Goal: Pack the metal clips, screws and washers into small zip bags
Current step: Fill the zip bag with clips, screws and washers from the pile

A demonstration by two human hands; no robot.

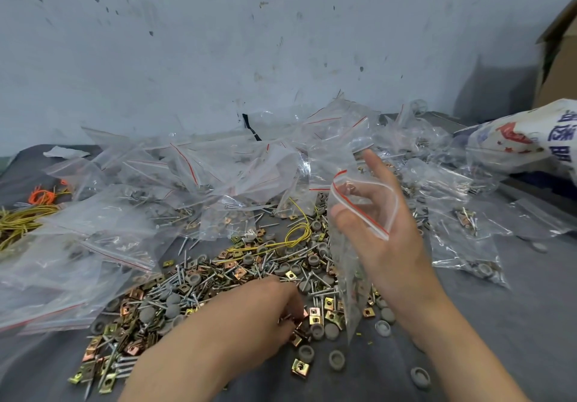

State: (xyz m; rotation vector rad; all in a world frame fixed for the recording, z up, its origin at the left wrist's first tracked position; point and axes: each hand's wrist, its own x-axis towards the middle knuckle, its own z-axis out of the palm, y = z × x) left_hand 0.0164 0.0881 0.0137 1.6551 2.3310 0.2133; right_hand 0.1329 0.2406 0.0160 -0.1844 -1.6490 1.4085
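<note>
A loose pile of brass-coloured metal clips (314,313), silver screws (199,279) and grey round washers (331,330) covers the grey table in front of me. My right hand (379,229) is raised above the pile, holding a small clear zip bag (346,264) with a red strip; its mouth is spread wide by my fingers and the bag hangs down. My left hand (274,308) lies low in the pile, fingers curled around a few clips and screws.
Many clear zip bags (218,170) lie heaped behind the pile, some filled at the right (468,223). Yellow and orange wire ties (28,211) sit at the far left. A printed white sack (524,139) and a cardboard box (559,64) stand at the right, against the wall.
</note>
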